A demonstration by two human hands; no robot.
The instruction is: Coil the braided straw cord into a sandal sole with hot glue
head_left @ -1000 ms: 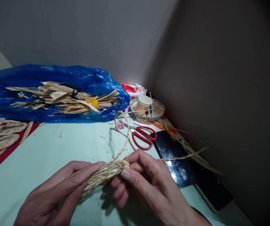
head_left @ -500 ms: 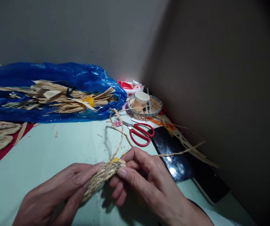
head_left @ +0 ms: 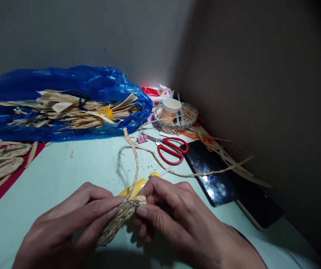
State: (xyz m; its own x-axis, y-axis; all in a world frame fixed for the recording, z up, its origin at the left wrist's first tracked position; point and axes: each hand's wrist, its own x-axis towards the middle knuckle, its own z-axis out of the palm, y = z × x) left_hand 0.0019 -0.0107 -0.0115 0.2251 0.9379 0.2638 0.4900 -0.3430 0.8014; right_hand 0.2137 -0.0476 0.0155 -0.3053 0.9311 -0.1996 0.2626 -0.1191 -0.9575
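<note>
A braided straw piece (head_left: 115,223), made of cords laid side by side, is held low in front of me between both hands. My left hand (head_left: 68,220) pinches its left side between thumb and fingers. With thumb and index finger, my right hand (head_left: 174,216) grips its upper right end; the other fingers curl beneath. From its top a twisted straw cord (head_left: 136,160) rises, loops over, and runs right across the table. Just behind the piece lies a yellow tube-like object (head_left: 134,188), partly hidden by my hands.
Red-handled scissors (head_left: 173,150) and a pink binder clip (head_left: 142,139) lie ahead. Behind them, a paper cup (head_left: 171,111) stands in a woven basket (head_left: 190,114). A dark tablet (head_left: 211,172) lies right. A blue plastic bag (head_left: 93,80) holds straw bundles (head_left: 65,106); braided cord (head_left: 2,164) sits left.
The view has shifted slightly, and more of the yellow object shows behind the piece. The cord's loop has opened and leans further left. Both hands keep their grip.
</note>
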